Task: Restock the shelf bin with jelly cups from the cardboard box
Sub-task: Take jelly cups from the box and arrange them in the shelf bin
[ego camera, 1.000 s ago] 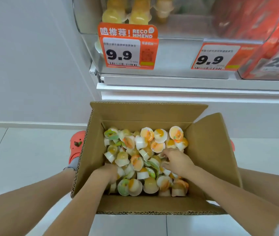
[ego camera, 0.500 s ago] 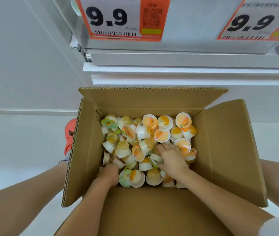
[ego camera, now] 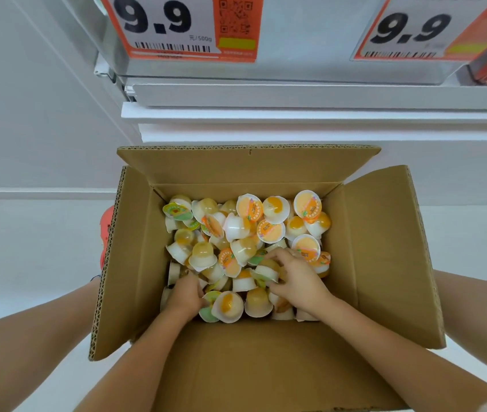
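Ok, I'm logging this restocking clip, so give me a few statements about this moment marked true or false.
1. Both hands are inside the cardboard box. True.
2. The box flaps are folded shut. False: they stand open.
3. The left hand and right hand are among the jelly cups. True.
4. The price tag above the box reads 5.5. False: it reads 9.9.
5. The box holds only a few cups. False: it holds a loose pile of many.
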Motion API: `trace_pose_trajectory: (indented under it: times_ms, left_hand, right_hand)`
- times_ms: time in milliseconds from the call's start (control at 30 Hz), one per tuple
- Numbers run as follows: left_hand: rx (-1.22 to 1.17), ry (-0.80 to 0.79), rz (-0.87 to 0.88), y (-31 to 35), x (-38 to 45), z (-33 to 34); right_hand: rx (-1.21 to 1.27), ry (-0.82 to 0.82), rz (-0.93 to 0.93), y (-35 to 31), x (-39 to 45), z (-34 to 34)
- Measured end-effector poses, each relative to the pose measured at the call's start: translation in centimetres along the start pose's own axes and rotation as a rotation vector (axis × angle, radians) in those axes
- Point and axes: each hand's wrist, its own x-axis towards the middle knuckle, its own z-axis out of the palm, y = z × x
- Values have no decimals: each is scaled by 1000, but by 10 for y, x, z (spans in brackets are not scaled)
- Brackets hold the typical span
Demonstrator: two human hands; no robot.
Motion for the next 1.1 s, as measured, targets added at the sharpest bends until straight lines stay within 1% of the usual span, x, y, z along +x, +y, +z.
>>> trace_pose_trajectory:
  times_ms: [100, 200, 300, 367, 433, 500, 533, 600, 633, 700, 767, 833, 867, 900, 1000, 1033, 1100]
  left_hand:
    - [3, 33, 24, 4, -4, -7]
    - [86, 58, 54, 10, -20, -22]
    - [96, 121, 172, 19, -39, -44]
    - [-16, 179, 266, 29, -56, -68]
    - [-127, 217, 312, 43, -72, -96]
    - [-234, 278, 376, 59, -91, -127]
    - [-278, 309, 413, 66, -103, -142]
    - [-357, 374, 507, 81, -129, -169]
    - [-406, 403, 558, 88, -143, -181]
    - [-537, 427, 638, 101, -169, -199]
    - [-725, 411, 695, 113, -191, -210]
    - [-879, 374, 715, 121, -208, -216]
    - [-957, 337, 720, 123, -213, -218]
    - [-1068, 267, 725, 126, -219, -219]
    - [-1532, -106, 703, 134, -226, -225]
    - [-1635, -179, 695, 137, -227, -228]
    - [-1766, -267, 706, 142, -226, -234]
  right_hand:
    - [252, 10, 73, -4, -4, -3]
    - [440, 30, 220, -16, -2, -13]
    - [611, -68, 369, -36, -3, -26]
    - [762, -115, 419, -54, -4, -38]
    - [975, -122, 436, -74, -5, -56]
    - [1169, -147, 406, -101, -6, -84]
    - [1205, -134, 379, -117, -7, -99]
    - [1106, -55, 250, -148, -13, -131]
    - [978, 6, 139, -162, -19, -146]
    - [637, 142, -124, -186, -35, -173]
    - [383, 244, -328, -203, -49, -194]
    - [228, 334, -466, -215, -58, -209]
    - [189, 372, -514, -221, -62, -215]
    - [188, 393, -545, -224, -63, -219]
    - [243, 412, -580, -233, -63, -230]
    - [246, 434, -594, -235, -62, -234]
    - [269, 461, -626, -240, -62, -241]
